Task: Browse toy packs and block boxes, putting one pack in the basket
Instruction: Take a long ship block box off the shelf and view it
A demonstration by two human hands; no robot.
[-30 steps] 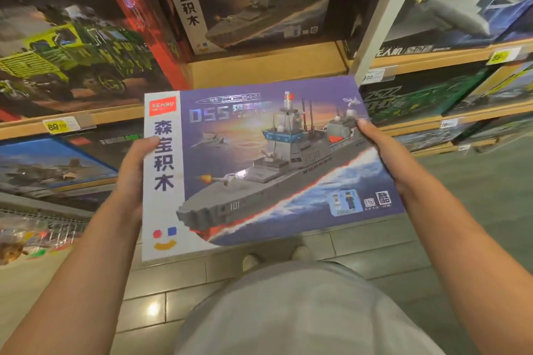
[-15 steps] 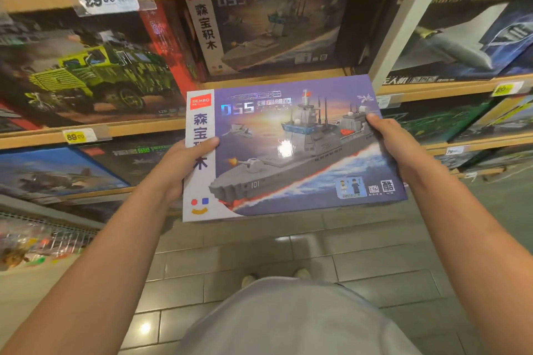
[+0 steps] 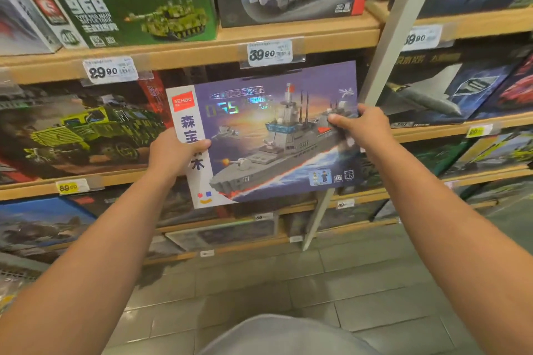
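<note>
Two hands hold one block box. The block box [image 3: 268, 135] is flat and purple, with a grey warship on its front and a white strip with a red SEMBO mark down one side.

The left hand [image 3: 173, 153] grips the white strip at 9 o'clock on the box, thumb across the front and the other fingers hidden behind. The right hand [image 3: 360, 127] pinches the far edge at 3 o'clock, thumb on the picture. Both hands are closed tight on the box, one at each short end, with the box between them.

The box is up in the air in front of the shelves [image 3: 202, 52], its front facing the person. Its long side runs from 9 o'clock to 3 o'clock, tipped so the right end sits a little higher. The ship's nose points toward 8 o'clock.

Two white price tags sit above the box: the 29.90 tag [image 3: 109, 70] at 11 o'clock and the 39.90 tag [image 3: 270, 52] at 12 o'clock. One green tank box [image 3: 138, 14] stands on the shelf above. One truck box [image 3: 80, 130] leans just left of the left hand. One white shelf post [image 3: 395, 37] runs up behind the right hand.
</note>
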